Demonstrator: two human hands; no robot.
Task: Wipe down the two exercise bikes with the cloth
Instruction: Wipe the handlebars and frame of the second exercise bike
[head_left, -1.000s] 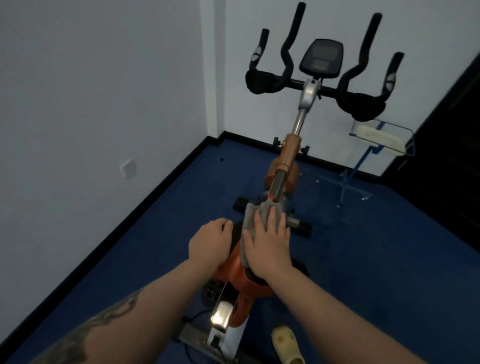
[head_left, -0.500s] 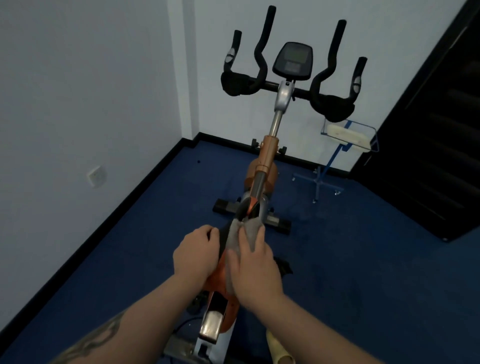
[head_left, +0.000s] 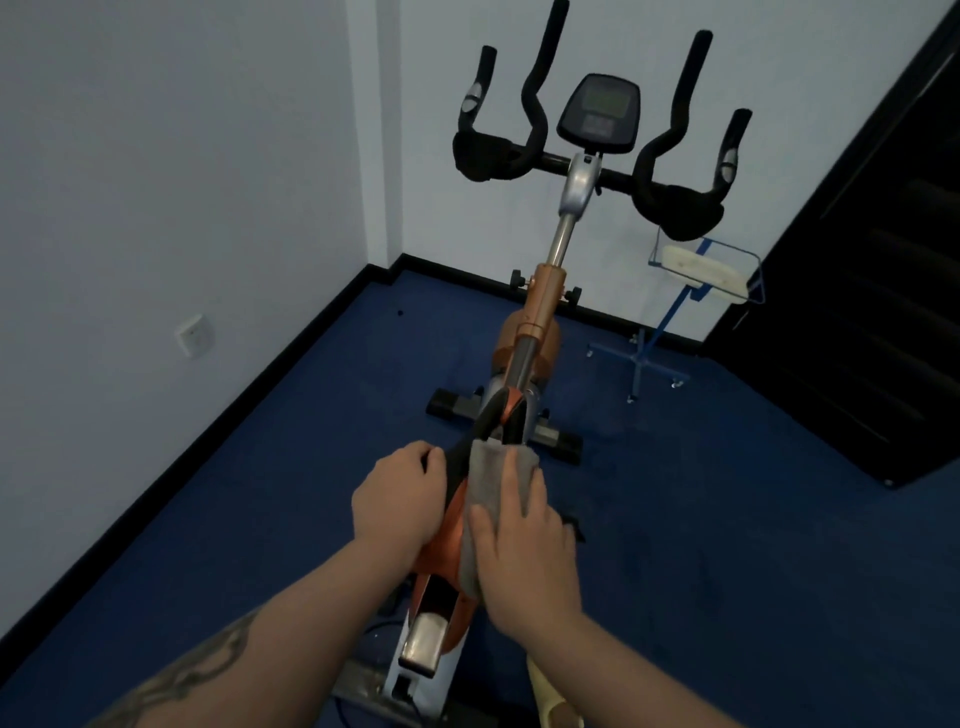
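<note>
Cloth (head_left: 491, 470) under right hand (head_left: 524, 545)

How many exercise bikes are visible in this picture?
1. The exercise bike stands in the middle of the blue floor, facing the corner wall. A second bike may stand outside the frame; this view does not show it.

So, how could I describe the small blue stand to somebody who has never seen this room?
Start from the orange exercise bike in the room's corner and look past its black handlebars toward the dark door. There, on the blue carpet, stands a thin blue metal stand. Only it carries a wire tray holding a pale, cream-coloured object.
</note>
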